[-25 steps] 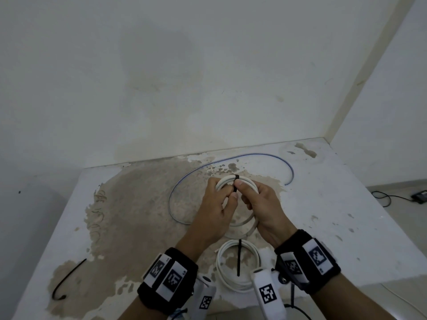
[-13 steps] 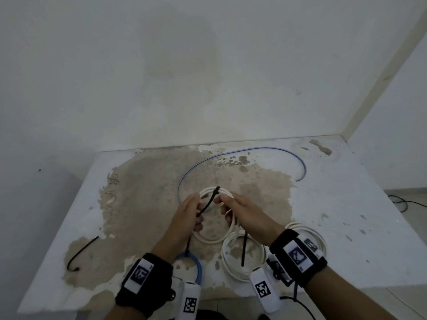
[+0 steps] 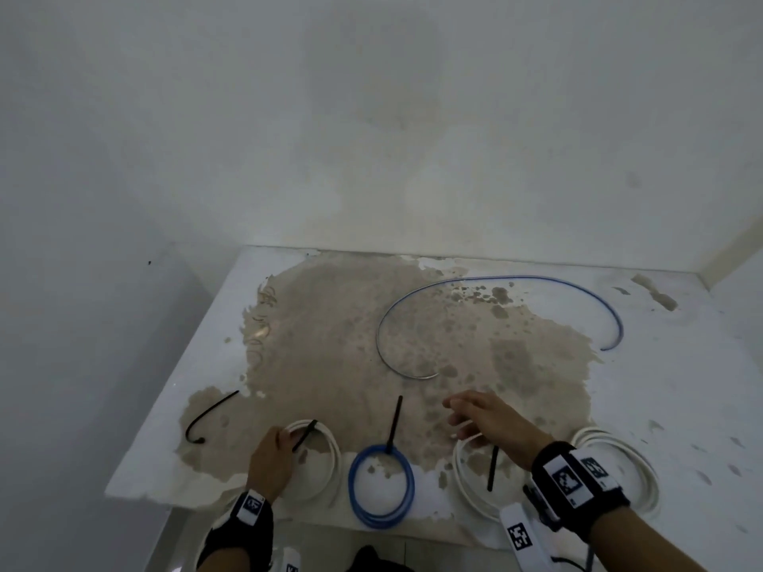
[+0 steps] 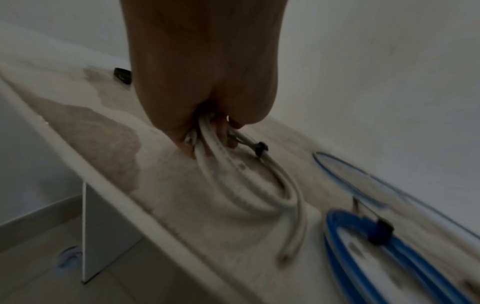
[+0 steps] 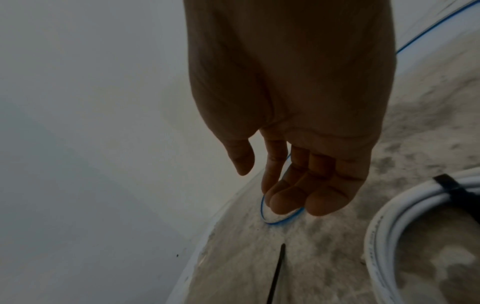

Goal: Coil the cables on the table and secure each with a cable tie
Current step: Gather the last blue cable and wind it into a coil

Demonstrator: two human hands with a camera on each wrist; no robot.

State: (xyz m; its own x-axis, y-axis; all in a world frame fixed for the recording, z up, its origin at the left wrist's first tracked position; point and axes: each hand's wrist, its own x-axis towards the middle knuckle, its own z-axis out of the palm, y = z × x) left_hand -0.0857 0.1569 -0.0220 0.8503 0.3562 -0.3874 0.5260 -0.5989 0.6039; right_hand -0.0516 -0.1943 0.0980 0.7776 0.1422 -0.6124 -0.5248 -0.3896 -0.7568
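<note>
My left hand (image 3: pixel 284 442) grips a white cable coil (image 3: pixel 330 456) near the table's front left; a black cable tie (image 3: pixel 306 433) binds it. The left wrist view shows those fingers (image 4: pixel 223 133) curled round the coil's strands (image 4: pixel 246 185). My right hand (image 3: pixel 454 414) hovers open and holds nothing, just above a second tied white coil (image 3: pixel 464 480). A tied blue coil (image 3: pixel 382 518) lies between the two. A thin blue cable (image 3: pixel 495 278) lies loose and uncoiled at the back, and it shows beyond my right fingertips (image 5: pixel 270 221).
A third white coil (image 3: pixel 636 464) lies at the front right. A loose black cable tie (image 3: pixel 208 412) curls at the left of the stained table (image 3: pixel 681 386). Walls close in behind and on the right. The table's front edge runs just below the coils.
My left hand carried the tied white coil from the table's middle down to the front left. My right hand let go of it and moved right, over another white coil.
</note>
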